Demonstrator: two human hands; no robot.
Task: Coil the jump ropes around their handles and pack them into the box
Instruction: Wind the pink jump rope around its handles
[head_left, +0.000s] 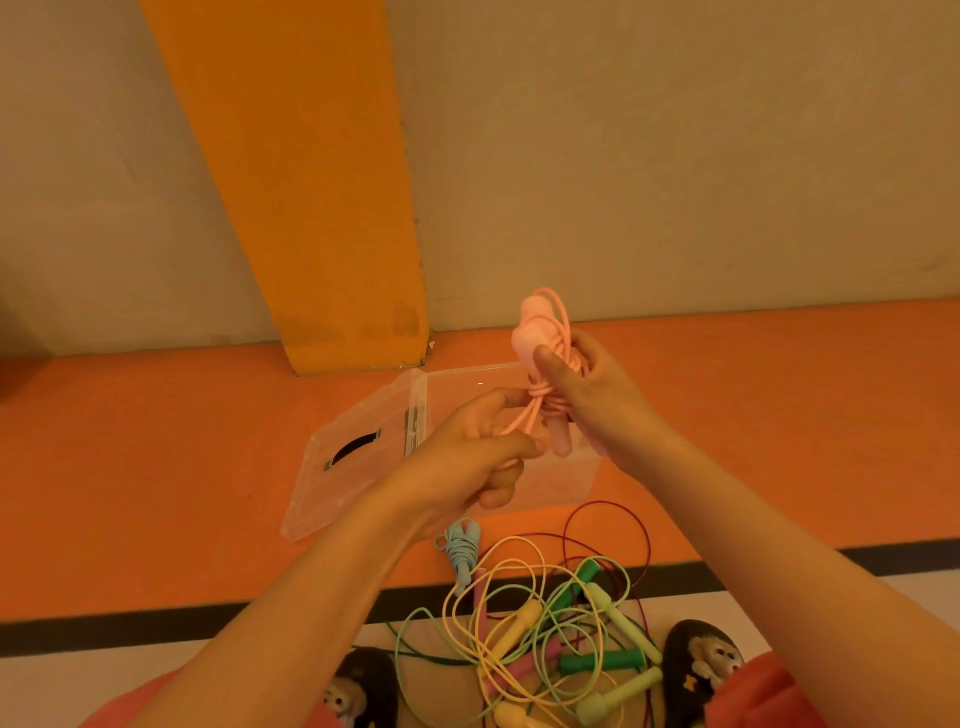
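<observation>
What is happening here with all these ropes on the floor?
A person is coiling a pink jump rope around its handles. The right hand grips the handles and the coil, while the left hand pinches the free loop of the rope. Behind the hands stands a clear plastic box, with its lid lying open beside it. A blue jump rope, already coiled, lies on the floor outside the box. A tangle of loose jump ropes lies in front of the person.

Dim orange cast, wide-angle edge distortion

Open floor (182, 457) left and right of the clear box (566, 480); tangled ropes (522, 623) nearer
</observation>
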